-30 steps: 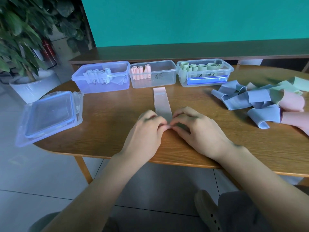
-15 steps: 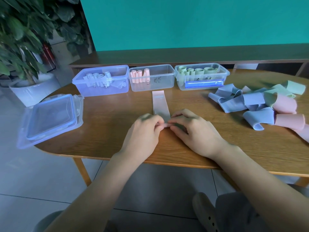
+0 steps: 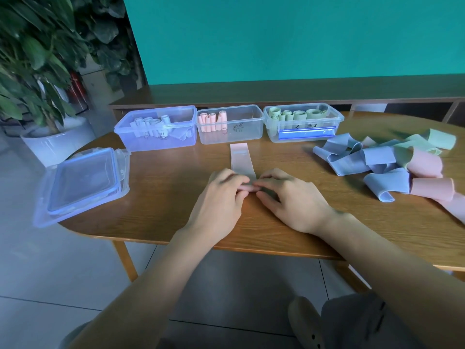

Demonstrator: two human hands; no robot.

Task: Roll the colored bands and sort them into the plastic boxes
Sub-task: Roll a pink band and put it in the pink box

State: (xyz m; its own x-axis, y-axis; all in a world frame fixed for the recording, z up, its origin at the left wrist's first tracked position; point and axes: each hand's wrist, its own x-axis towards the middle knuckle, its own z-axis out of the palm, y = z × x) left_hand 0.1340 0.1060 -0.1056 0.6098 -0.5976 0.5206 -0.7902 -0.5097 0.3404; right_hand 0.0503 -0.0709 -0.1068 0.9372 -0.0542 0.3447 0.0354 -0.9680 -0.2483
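Little has shifted: left hand [image 3: 221, 197] and right hand [image 3: 292, 200] still pinch the pink band [image 3: 242, 161] at its near end on the wooden table [image 3: 161, 197], below the middle box [image 3: 247, 129]; even fingertip pressure should keep the roll tight.

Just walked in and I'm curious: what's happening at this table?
A person is rolling a pink band on the table; the left hand and right hand pinch its near end, the rest lying flat toward the middle box. Three open boxes already hold rolls sorted by colour. A pile of unrolled bands waits on the right.
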